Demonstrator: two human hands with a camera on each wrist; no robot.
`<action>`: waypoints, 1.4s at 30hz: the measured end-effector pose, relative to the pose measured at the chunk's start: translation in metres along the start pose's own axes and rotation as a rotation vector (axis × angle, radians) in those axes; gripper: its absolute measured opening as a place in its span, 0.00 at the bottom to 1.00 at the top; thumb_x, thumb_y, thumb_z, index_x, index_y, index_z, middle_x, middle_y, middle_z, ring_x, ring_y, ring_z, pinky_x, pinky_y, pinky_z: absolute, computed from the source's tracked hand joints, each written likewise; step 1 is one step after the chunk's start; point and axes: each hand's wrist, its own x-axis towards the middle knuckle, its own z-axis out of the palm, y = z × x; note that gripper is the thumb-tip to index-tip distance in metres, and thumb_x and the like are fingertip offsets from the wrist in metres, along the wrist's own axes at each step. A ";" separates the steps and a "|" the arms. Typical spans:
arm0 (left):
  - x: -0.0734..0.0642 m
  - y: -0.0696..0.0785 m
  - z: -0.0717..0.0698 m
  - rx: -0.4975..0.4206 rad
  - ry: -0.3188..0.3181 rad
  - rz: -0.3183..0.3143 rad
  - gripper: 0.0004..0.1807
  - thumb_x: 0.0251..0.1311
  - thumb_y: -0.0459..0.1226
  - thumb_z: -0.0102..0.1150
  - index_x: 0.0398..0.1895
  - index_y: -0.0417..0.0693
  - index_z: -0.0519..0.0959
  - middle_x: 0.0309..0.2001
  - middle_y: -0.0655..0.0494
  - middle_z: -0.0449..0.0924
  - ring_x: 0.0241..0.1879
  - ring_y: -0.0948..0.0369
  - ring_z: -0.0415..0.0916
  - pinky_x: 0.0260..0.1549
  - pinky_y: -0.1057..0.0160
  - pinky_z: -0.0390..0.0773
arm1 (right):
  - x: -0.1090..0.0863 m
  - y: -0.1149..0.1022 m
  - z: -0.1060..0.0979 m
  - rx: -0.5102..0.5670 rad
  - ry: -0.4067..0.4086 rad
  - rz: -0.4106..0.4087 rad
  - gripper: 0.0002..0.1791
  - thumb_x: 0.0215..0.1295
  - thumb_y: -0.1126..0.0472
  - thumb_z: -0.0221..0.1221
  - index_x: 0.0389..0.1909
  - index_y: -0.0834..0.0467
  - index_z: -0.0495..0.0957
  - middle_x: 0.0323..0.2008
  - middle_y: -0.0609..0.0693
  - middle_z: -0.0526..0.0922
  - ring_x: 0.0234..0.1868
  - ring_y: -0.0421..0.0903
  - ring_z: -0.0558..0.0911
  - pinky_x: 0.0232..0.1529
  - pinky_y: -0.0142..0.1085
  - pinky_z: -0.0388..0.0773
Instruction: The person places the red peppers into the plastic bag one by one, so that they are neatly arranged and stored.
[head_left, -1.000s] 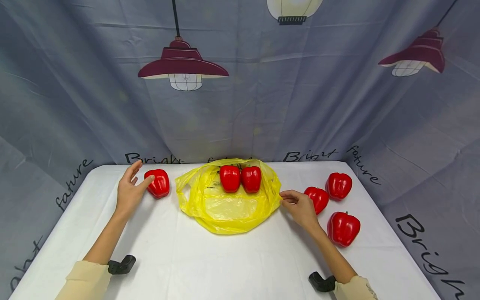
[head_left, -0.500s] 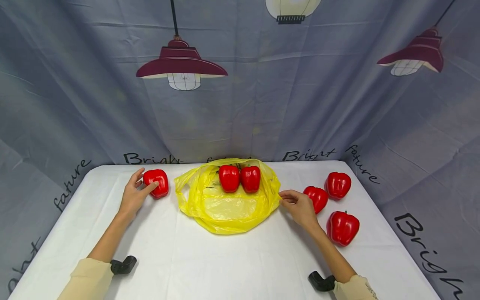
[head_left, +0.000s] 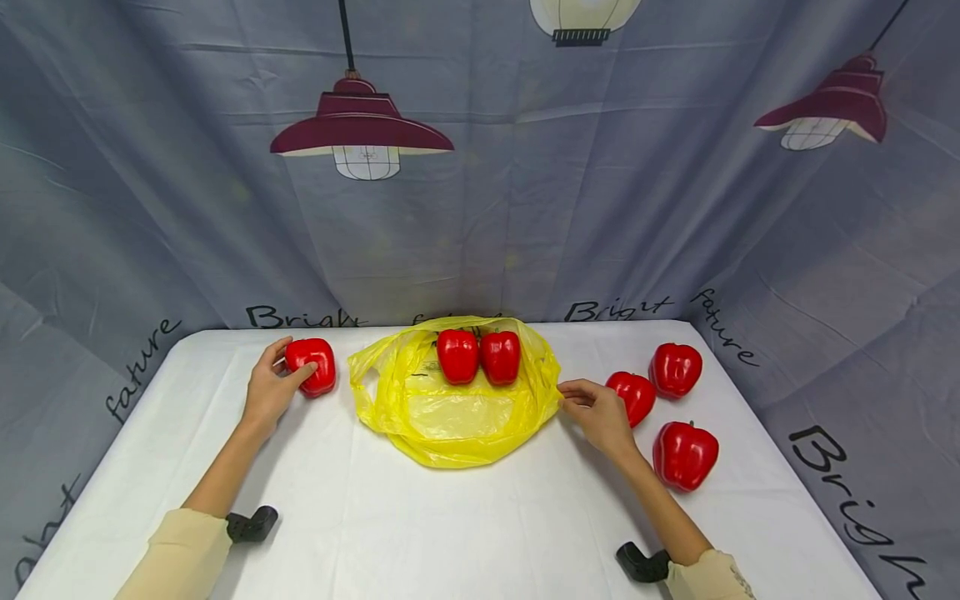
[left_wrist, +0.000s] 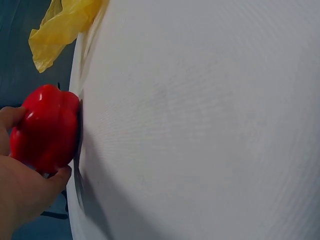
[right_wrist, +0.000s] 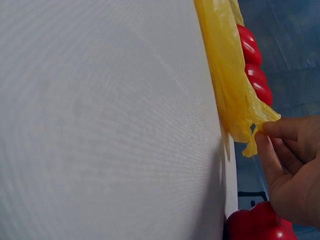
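Observation:
At the table's left side, my left hand (head_left: pixel 270 388) grips a glossy red bell pepper (head_left: pixel 312 367), thumb on its near side and fingers around its far left. The left wrist view has the same bell pepper (left_wrist: pixel 47 129) between thumb and fingers, close to the white cloth. A yellow plastic bag (head_left: pixel 457 425) lies spread open at the middle, with two red bell peppers (head_left: pixel 478 357) at its back. My right hand (head_left: pixel 600 417) pinches the bag's right edge between thumb and forefinger; the right wrist view shows the pinched yellow plastic (right_wrist: pixel 262 120) up close.
Right of the right hand are three more red bell peppers, one (head_left: pixel 632 397) partly behind that hand, another (head_left: pixel 677 371) further back and a third (head_left: pixel 685 456) nearer. A white cloth covers the table (head_left: pixel 450 533). A grey-blue printed curtain (head_left: pixel 480 208) hangs behind it.
My left hand has moved right and closed its thumb and fingers onto the left bell pepper. The right hand keeps its pinch on the bag's edge.

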 end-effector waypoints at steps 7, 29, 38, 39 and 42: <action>-0.002 0.007 0.001 -0.061 0.054 0.029 0.38 0.67 0.36 0.61 0.78 0.48 0.57 0.74 0.44 0.58 0.70 0.44 0.58 0.64 0.45 0.68 | 0.000 -0.002 0.000 -0.009 -0.007 0.002 0.14 0.66 0.66 0.65 0.52 0.61 0.84 0.44 0.55 0.86 0.44 0.51 0.83 0.47 0.34 0.83; -0.013 0.061 0.043 -0.169 -0.090 0.331 0.36 0.63 0.30 0.64 0.74 0.38 0.62 0.68 0.39 0.65 0.65 0.45 0.65 0.61 0.45 0.70 | 0.003 -0.002 0.000 0.000 0.000 -0.023 0.12 0.66 0.67 0.65 0.50 0.62 0.84 0.43 0.55 0.86 0.44 0.51 0.84 0.47 0.34 0.83; -0.008 0.062 0.073 -0.144 -0.211 0.325 0.35 0.62 0.31 0.66 0.72 0.37 0.64 0.68 0.39 0.66 0.66 0.43 0.66 0.61 0.46 0.71 | 0.003 -0.002 0.001 -0.002 0.003 -0.029 0.12 0.66 0.68 0.65 0.50 0.62 0.84 0.43 0.55 0.86 0.43 0.51 0.84 0.47 0.34 0.83; -0.008 0.062 0.076 -0.144 -0.224 0.318 0.35 0.62 0.31 0.65 0.72 0.37 0.64 0.68 0.38 0.66 0.66 0.43 0.65 0.62 0.47 0.70 | 0.003 -0.002 0.001 -0.003 0.003 -0.033 0.12 0.66 0.68 0.65 0.50 0.62 0.84 0.43 0.55 0.86 0.43 0.51 0.84 0.47 0.34 0.83; -0.008 0.060 0.085 -0.137 -0.258 0.305 0.35 0.62 0.30 0.65 0.72 0.38 0.64 0.68 0.38 0.66 0.67 0.43 0.64 0.63 0.48 0.69 | 0.003 -0.002 0.002 -0.005 0.004 -0.041 0.12 0.66 0.68 0.65 0.49 0.62 0.84 0.43 0.55 0.86 0.43 0.51 0.84 0.47 0.35 0.83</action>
